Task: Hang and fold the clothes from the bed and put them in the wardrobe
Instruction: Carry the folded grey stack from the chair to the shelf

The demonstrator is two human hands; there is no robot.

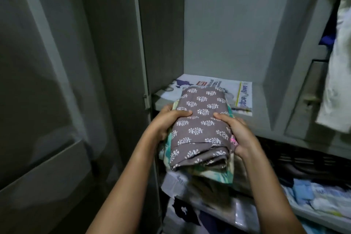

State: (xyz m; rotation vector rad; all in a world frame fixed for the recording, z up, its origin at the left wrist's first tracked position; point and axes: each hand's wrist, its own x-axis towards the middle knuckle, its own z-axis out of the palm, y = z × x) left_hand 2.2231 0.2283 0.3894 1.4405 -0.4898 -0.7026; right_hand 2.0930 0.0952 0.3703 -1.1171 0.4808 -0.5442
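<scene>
One newspaper (245, 99) on shelf (257, 100), beneath stack (201, 119)

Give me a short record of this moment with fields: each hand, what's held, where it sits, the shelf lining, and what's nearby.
left hand: grips the left side of the stack of folded clothes, thumb on top
right hand: grips the stack's right side, thumb on top
top of stack: grey-brown garment with white leaf print
position: far end over the newspaper, near end past the front edge of the shelf
lining: newspaper
nearby: pale hanging garment at right; light blue fabrics lower down
</scene>
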